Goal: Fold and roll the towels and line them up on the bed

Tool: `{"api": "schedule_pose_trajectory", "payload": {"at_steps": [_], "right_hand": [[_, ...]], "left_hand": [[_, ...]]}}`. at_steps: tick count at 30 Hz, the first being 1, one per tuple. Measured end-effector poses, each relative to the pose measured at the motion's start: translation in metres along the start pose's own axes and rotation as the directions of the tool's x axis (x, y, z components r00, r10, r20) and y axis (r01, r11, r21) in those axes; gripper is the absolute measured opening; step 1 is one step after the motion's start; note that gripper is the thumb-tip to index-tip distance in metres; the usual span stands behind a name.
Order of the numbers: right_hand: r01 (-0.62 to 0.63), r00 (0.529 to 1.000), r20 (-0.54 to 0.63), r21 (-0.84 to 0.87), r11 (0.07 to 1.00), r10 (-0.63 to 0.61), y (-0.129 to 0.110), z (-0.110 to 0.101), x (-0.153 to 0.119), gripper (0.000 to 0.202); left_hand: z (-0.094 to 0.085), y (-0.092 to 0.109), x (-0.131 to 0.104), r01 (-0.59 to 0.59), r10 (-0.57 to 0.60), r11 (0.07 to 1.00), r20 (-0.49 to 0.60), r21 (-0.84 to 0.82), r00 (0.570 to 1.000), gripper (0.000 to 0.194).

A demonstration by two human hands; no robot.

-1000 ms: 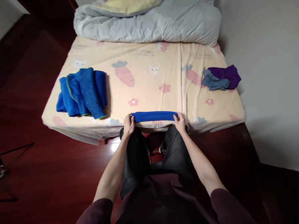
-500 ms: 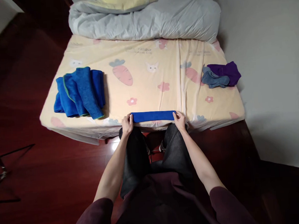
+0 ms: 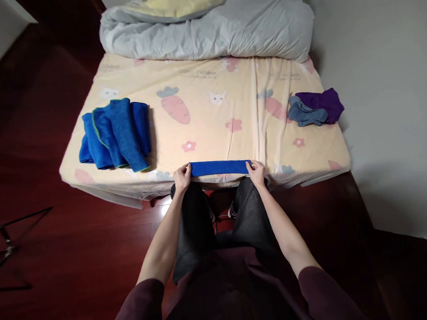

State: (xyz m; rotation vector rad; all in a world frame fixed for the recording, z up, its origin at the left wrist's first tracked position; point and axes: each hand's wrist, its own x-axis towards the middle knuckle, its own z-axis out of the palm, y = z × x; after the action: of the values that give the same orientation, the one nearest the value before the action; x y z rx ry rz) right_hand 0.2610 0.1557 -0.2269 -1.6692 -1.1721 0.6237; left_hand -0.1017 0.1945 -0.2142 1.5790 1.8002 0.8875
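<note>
You have a wide open part of the bed (image 3: 204,122) in the middle, where a hand could pass flat and low. On your left, the pile of blue cloths (image 3: 116,137) blocks the way. On your right, the purple cloth (image 3: 328,105) and gray cloth (image 3: 304,113) are in the way. At the far side, the puffy gray blanket (image 3: 206,35) stops you like a soft wall.

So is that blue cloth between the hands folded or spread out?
Folded, it seems: the blue cloth forms a narrow, straight-edged strip; its layers can't be counted.
</note>
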Motion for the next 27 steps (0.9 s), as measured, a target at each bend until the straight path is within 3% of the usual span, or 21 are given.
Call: {"api": "schedule_pose_trajectory", "payload": {"at_steps": [8,12,14,15,16,18,20,25,27], "right_hand": [[-0.024,0.999,-0.043,-0.047,0.999,0.022,-0.008,-0.002,-0.002,0.054],[0.049,0.995,-0.076,-0.113,0.992,-0.058,-0.013,-0.005,-0.004,0.039],[0.082,0.993,-0.072,-0.140,0.987,-0.092,-0.013,-0.006,-0.004,0.034],[0.092,0.993,-0.066,-0.143,0.986,-0.102,-0.013,-0.006,-0.003,0.033],[0.097,0.993,-0.060,-0.138,0.986,-0.106,-0.012,-0.006,-0.003,0.032],[0.097,0.993,-0.051,-0.121,0.988,-0.104,-0.011,-0.007,-0.004,0.033],[0.089,0.995,-0.043,-0.106,0.990,-0.094,-0.010,-0.008,-0.005,0.035],[0.113,0.993,0.024,-0.094,0.989,-0.112,-0.008,-0.014,-0.012,0.036],[0.122,0.992,0.047,-0.119,0.985,-0.117,-0.008,-0.017,-0.017,0.035]], "left_hand": [[-0.001,0.004,0.007,0.060,-0.061,0.997,-0.012,-0.057,0.998,0.041],[0.001,0.017,-0.026,0.061,-0.087,0.988,-0.185,-0.141,0.979,0.036],[0.006,0.023,-0.050,0.114,-0.183,0.964,-0.287,-0.240,0.940,0.038],[0.010,0.027,-0.061,0.177,-0.282,0.919,-0.276,-0.351,0.919,0.038],[0.014,0.031,-0.070,0.259,-0.397,0.835,-0.206,-0.485,0.894,0.037],[0.024,0.041,-0.078,0.428,-0.554,0.576,0.053,-0.696,0.831,0.029],[0.033,0.052,-0.073,0.535,-0.576,0.370,0.264,-0.760,0.774,0.020],[0.039,0.074,-0.041,0.587,-0.604,0.247,0.351,-0.771,0.715,0.021],[0.038,0.081,-0.032,0.575,-0.603,0.229,0.350,-0.785,0.717,0.025]]}}
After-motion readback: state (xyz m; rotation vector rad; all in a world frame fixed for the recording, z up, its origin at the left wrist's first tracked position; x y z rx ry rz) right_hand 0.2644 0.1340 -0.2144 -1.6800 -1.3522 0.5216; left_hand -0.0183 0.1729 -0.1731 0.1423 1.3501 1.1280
